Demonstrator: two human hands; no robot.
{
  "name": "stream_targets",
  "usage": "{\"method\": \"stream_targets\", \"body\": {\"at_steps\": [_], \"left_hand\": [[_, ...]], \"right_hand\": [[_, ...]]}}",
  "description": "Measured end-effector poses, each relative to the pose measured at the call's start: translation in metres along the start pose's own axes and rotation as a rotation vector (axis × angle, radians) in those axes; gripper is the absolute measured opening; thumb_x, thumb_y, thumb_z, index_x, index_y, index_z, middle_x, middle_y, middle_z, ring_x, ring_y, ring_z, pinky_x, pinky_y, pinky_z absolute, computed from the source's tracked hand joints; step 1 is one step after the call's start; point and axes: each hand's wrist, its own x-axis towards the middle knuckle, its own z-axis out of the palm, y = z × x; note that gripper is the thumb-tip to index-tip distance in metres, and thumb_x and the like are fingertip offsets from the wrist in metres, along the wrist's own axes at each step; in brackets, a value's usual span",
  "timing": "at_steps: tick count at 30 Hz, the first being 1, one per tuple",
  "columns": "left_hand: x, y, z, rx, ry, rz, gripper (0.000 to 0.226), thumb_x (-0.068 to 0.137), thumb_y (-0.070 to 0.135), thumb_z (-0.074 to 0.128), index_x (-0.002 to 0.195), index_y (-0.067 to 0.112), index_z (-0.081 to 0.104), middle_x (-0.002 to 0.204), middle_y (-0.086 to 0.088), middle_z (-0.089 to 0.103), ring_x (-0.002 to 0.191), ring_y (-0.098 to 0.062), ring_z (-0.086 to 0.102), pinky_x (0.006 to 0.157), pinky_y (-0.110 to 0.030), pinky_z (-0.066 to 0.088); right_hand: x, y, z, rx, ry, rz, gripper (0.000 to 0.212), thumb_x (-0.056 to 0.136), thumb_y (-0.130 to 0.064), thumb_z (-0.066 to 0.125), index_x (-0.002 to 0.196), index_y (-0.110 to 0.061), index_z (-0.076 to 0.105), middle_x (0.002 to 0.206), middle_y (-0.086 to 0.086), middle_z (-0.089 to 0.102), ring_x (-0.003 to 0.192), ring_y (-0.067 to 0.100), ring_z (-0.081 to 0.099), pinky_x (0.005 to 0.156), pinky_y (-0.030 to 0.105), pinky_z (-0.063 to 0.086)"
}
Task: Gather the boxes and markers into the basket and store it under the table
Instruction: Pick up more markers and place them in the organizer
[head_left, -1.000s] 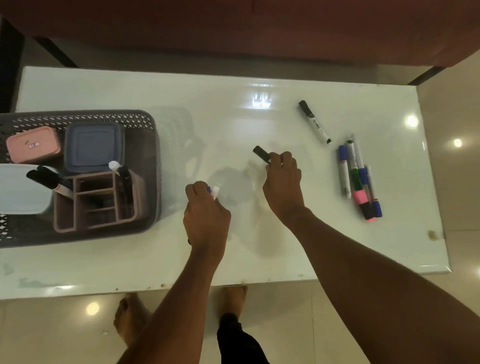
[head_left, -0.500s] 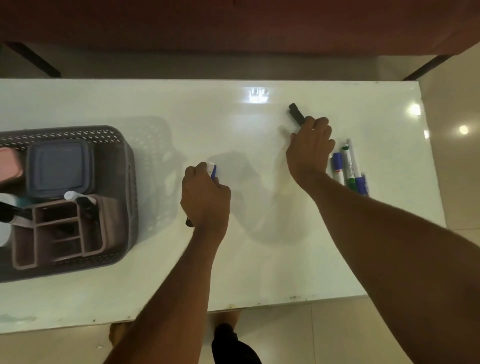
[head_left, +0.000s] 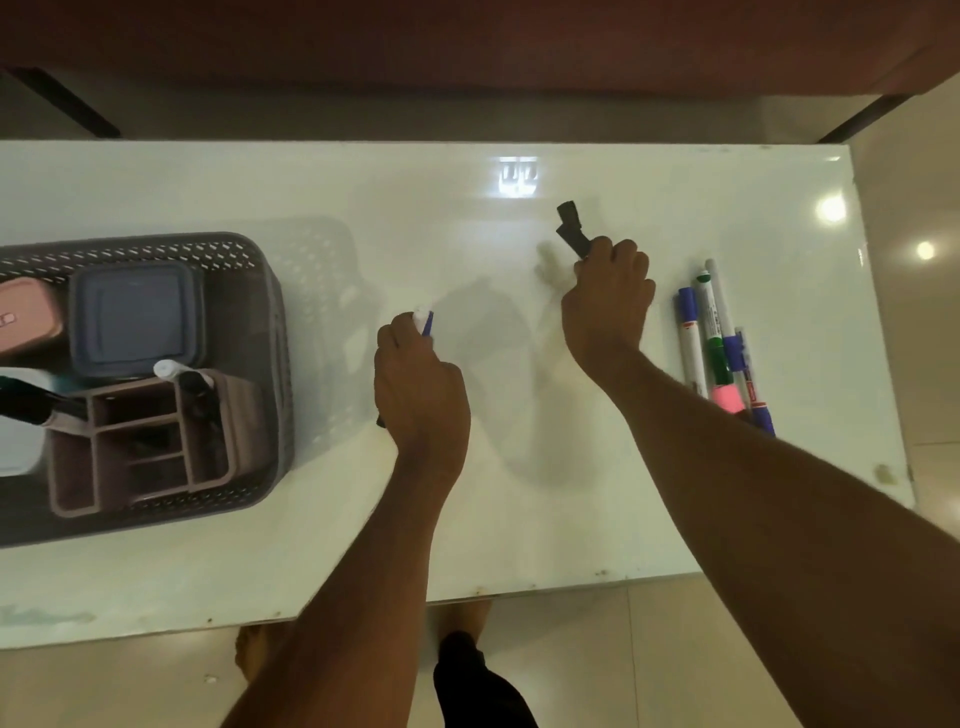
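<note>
1. Head view shows the right hand (head_left: 608, 301) clenched around two black markers (head_left: 571, 231), their caps sticking out toward 11 o'clock.
2. Left hand (head_left: 415, 374) is clenched on a marker with a blue and white tip (head_left: 423, 319), over the middle of the white worktop (head_left: 363, 545).
3. At 9 o'clock stands the grey basket (head_left: 270, 332), with a pink box (head_left: 26, 312), a blue-grey box (head_left: 135, 317) and a brown organizer (head_left: 140, 441) inside.
4. Loose markers (head_left: 714, 338) lie at 3 o'clock, just beside the right hand.
5. Risk: grabbing more markers with a full fist may let one slip and roll off the glossy worktop edge.
</note>
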Motion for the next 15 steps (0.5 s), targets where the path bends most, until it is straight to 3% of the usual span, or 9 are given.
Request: {"method": "stream_targets", "body": {"at_steps": [4, 8, 9, 11, 13, 15], "left_hand": [[-0.006, 0.001, -0.026, -0.072, -0.048, -0.07, 0.04, 0.099, -0.002, 0.059, 0.136, 0.011, 0.05, 0.124, -0.008, 0.072, 0.111, -0.025, 0.071, 0.087, -0.035, 0.054], [-0.014, -0.006, -0.066, -0.316, -0.089, 0.015, 0.05, 0.092, -0.006, 0.052, 0.139, 0.01, 0.047, 0.122, -0.014, 0.066, 0.107, -0.032, 0.066, 0.09, -0.041, 0.055], [-0.015, -0.009, -0.077, -0.354, -0.082, 0.048, 0.051, 0.091, -0.006, 0.051, 0.139, 0.01, 0.047, 0.122, -0.014, 0.065, 0.107, -0.032, 0.066, 0.089, -0.04, 0.055], [-0.017, -0.012, -0.097, -0.394, -0.049, 0.056, 0.045, 0.097, -0.002, 0.056, 0.139, 0.011, 0.048, 0.127, -0.012, 0.065, 0.111, -0.026, 0.066, 0.094, -0.031, 0.053], [-0.018, -0.018, -0.12, -0.422, 0.012, 0.01, 0.037, 0.101, 0.009, 0.059, 0.138, 0.008, 0.052, 0.127, -0.01, 0.067, 0.11, -0.016, 0.066, 0.094, -0.01, 0.046], [-0.018, -0.025, -0.141, -0.45, 0.131, 0.044, 0.029, 0.101, 0.013, 0.061, 0.128, 0.003, 0.057, 0.114, -0.007, 0.07, 0.103, -0.014, 0.066, 0.085, -0.006, 0.048]], "right_hand": [[-0.031, -0.03, -0.011, 0.288, 0.015, 0.064, 0.015, 0.105, -0.008, 0.045, 0.116, -0.003, 0.054, 0.115, 0.014, 0.054, 0.102, 0.031, 0.054, 0.074, 0.028, 0.033], [-0.069, -0.073, -0.028, 0.811, 0.005, 0.169, 0.011, 0.103, -0.007, 0.045, 0.11, -0.01, 0.053, 0.105, 0.005, 0.059, 0.083, 0.025, 0.062, 0.075, 0.039, 0.056], [-0.079, -0.085, -0.036, 0.948, 0.008, 0.196, 0.011, 0.103, -0.006, 0.046, 0.106, -0.014, 0.053, 0.097, 0.0, 0.062, 0.079, 0.021, 0.064, 0.073, 0.035, 0.059], [-0.096, -0.11, -0.051, 1.103, 0.059, 0.211, 0.014, 0.102, -0.003, 0.05, 0.107, -0.015, 0.054, 0.088, -0.004, 0.068, 0.077, 0.017, 0.069, 0.07, 0.029, 0.06], [-0.116, -0.141, -0.069, 1.172, 0.132, 0.208, 0.017, 0.1, -0.005, 0.056, 0.113, -0.016, 0.056, 0.086, -0.007, 0.071, 0.08, 0.017, 0.074, 0.073, 0.039, 0.063], [-0.135, -0.171, -0.086, 1.248, 0.18, 0.225, 0.021, 0.099, -0.007, 0.06, 0.116, -0.019, 0.056, 0.086, -0.009, 0.073, 0.081, 0.019, 0.075, 0.072, 0.042, 0.063]]}}
